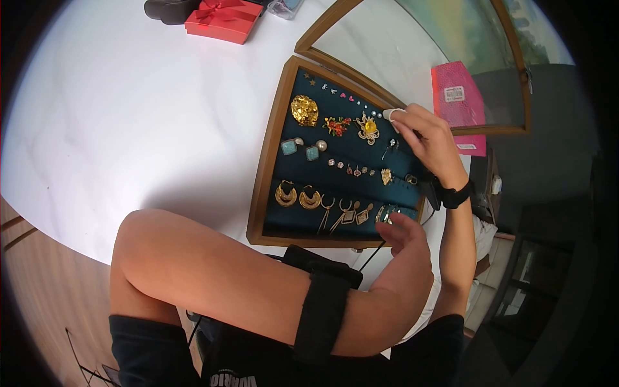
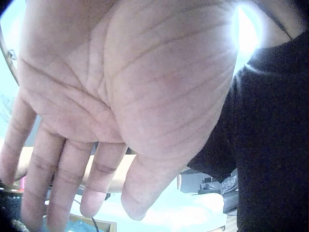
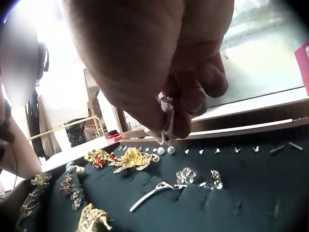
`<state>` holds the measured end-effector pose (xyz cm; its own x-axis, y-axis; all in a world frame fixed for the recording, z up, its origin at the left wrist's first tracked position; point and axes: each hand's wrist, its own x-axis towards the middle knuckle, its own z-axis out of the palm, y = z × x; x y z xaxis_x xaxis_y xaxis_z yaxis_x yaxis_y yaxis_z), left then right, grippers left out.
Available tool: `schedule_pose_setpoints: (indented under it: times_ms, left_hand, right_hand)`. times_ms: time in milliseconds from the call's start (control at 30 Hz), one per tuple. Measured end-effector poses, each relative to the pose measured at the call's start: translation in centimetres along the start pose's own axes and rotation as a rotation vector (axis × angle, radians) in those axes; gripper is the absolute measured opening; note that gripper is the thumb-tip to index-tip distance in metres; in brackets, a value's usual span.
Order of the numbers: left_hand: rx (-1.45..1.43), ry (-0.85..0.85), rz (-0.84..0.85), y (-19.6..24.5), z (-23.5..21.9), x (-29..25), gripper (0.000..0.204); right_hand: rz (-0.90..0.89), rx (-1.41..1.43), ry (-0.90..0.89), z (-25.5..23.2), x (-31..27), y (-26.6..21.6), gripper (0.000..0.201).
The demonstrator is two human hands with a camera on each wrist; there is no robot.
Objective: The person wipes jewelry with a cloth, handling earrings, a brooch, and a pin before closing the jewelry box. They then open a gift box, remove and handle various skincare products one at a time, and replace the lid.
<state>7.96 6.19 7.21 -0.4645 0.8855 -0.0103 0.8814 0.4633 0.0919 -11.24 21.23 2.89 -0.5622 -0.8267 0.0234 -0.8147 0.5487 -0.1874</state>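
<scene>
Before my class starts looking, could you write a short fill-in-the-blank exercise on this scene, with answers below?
1. The right hand pinches a small thing coloured ____.
2. The lid of the jewelry case is not shut but ____.
3. The gift box with a bow is coloured ____.

Missing words: white; open; red.

Likely a home room: wood-look floor (image 1: 39, 290), white table (image 1: 129, 116), clothes (image 3: 48, 128).

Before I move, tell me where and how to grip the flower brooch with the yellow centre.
From above, probably: pinch two opposite outer petals of the flower brooch. It lies face up on the dark lining of the open box, its spread petals offering edges.
</scene>
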Motion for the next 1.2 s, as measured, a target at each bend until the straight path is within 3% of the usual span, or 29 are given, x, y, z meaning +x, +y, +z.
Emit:
schedule_pose_setpoints:
  times_ms: [367, 467, 867, 1033, 1200]
  left_hand:
    - [0.057, -0.034, 0.010, 0.1, 0.2, 0.0, 0.032]
    - [0.056, -0.009, -0.003, 0.2, 0.3, -0.2, 0.031]
    - [0.026, -0.005, -0.012, 0.2, 0.4, -0.1, 0.030]
    - [0.036, -0.003, -0.031, 0.3, 0.5, -0.2, 0.030]
    - [0.022, -0.016, -0.020, 0.2, 0.3, -0.3, 0.030]
  right_hand:
    - [0.021, 0.026, -0.022, 0.2, -0.2, 0.2, 0.015]
    - [-0.012, -0.088, -0.057, -0.7, 0.0, 0.0, 0.015]
    - [0.043, -0.062, 0.018, 0.3, -0.7, 0.7, 0.015]
    - [0.077, -0.062, -0.082, -0.1, -1.0, 0.6, 0.014]
    - [0.044, -0.078, -0.065, 0.1, -1.2, 1.0, 0.015]
